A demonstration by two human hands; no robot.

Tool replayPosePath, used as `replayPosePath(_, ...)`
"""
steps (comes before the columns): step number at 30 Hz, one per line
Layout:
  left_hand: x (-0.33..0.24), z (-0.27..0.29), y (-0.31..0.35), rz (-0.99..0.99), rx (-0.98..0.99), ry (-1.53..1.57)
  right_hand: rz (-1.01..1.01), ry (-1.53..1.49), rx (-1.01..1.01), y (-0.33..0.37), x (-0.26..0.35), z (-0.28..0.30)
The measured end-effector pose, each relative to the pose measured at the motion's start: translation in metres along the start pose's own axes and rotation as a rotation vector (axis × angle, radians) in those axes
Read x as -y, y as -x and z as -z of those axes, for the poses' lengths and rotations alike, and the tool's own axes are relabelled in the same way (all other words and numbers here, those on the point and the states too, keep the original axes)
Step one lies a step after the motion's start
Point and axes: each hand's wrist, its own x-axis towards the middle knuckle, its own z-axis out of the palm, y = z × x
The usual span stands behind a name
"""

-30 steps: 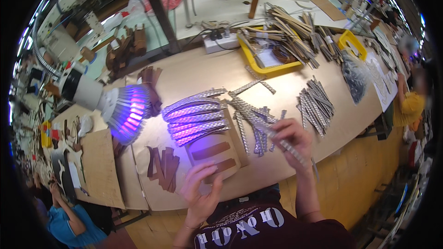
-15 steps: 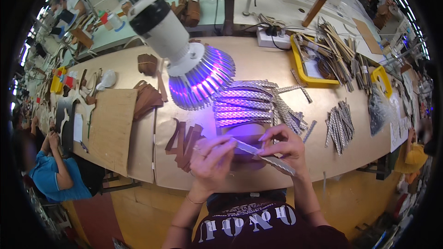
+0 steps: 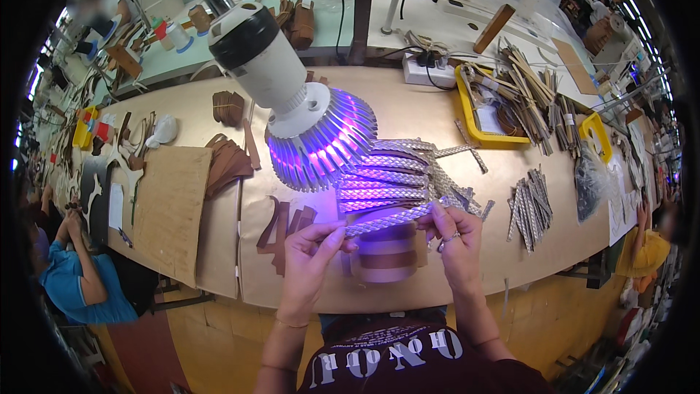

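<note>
A braided silver strap (image 3: 389,219) is stretched nearly level between my two hands, its woven face up. My left hand (image 3: 313,249) pinches one end between thumb and fingers. The other end is gripped by my right hand (image 3: 455,239), thumb on top. Just below the strap stands a round brown block or roll (image 3: 386,263); its exact kind is unclear. Beyond my hands, a row of similar braided straps (image 3: 383,181) lies side by side under the purple light of a large lamp (image 3: 321,137).
Loose braided straps (image 3: 531,208) lie in a pile at the right. Brown strips (image 3: 288,230) are by my left hand, near a flat board (image 3: 171,211). A yellow tray (image 3: 496,138) of strips stands at the far right. Co-workers sit on both sides.
The strap was tilted down to the right, with a paler face showing. Now it is turned braid-side up and levelled, and my right hand has shifted to its right end.
</note>
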Motion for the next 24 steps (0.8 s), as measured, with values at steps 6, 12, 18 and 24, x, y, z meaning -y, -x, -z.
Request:
replayPosePath(6,0.004,0.003,-0.004,0.020,0.050,0.143,0.078,0.074,-0.019,0.000,-0.003,0.001)
replayPosePath(12,0.010,-0.003,-0.006,-0.032,0.014,-0.085,0.102,0.158,-0.039,-0.002,-0.003,0.009)
replayPosePath(18,0.011,-0.010,-0.002,-0.040,-0.023,-0.017,0.074,0.000,-0.034,-0.004,0.004,0.002)
replayPosePath(24,0.005,-0.026,0.030,-0.165,0.281,-0.381,-0.056,-0.221,0.238,-0.008,0.012,-0.016)
